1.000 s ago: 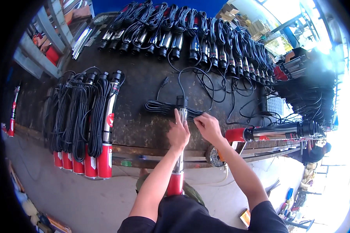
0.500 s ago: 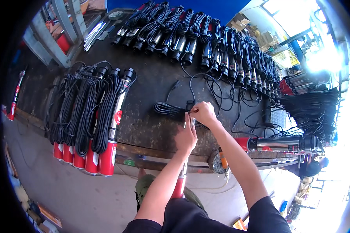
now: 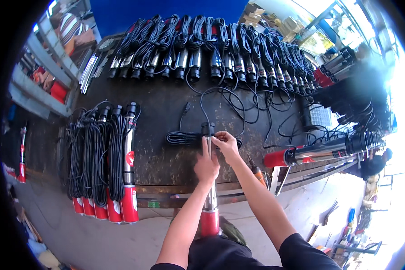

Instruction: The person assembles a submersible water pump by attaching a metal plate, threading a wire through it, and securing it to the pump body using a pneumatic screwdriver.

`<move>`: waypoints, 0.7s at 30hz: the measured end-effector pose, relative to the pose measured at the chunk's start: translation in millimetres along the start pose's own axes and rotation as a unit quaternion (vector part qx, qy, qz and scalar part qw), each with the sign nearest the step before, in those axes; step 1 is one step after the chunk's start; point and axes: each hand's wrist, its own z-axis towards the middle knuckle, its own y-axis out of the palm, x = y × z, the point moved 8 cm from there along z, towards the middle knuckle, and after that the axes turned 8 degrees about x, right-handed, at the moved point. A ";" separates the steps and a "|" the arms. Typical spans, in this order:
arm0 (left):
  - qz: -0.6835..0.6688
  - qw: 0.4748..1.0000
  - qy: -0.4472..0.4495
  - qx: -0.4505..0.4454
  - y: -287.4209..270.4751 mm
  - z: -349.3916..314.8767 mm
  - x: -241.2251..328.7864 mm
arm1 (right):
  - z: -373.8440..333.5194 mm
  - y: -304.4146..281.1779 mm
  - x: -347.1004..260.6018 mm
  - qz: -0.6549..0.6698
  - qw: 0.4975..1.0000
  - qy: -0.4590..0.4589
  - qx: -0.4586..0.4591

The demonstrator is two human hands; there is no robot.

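Observation:
A slim cylindrical pump, steel-bodied with a red lower end and a black cap, reaches from my lap over the table's near edge. My left hand is closed round its upper body, the index finger stretched along the steel toward the cap. Just below the cap, at the right side, my right hand pinches with thumb and forefinger; whatever is between them is too small to make out. A bundled black cable lies crosswise behind the pump, its plug end pointing away from me.
Several similar pumps with coiled cables lie at the left, their red ends overhanging the edge. A long row of cabled pumps lines the table's far side. Another pump lies at the right, near an orange-handled tool. Loose cables loop across the table.
The view has shifted and tilted. My right hand has moved slightly down and away from the pump's cap. My left hand stays on the pump's body.

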 end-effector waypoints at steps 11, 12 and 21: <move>-0.004 1.000 0.022 0.008 7.6 0.6 7.8 | -43.5 -31.5 28.5 0.175 0.964 0.119 0.160; 0.012 1.000 0.014 0.007 5.9 0.9 3.8 | -67.4 -37.2 31.4 0.268 0.926 0.220 0.147; 0.041 0.998 0.035 0.011 12.4 -3.0 8.3 | -119.2 -152.9 131.0 0.709 0.573 0.340 0.231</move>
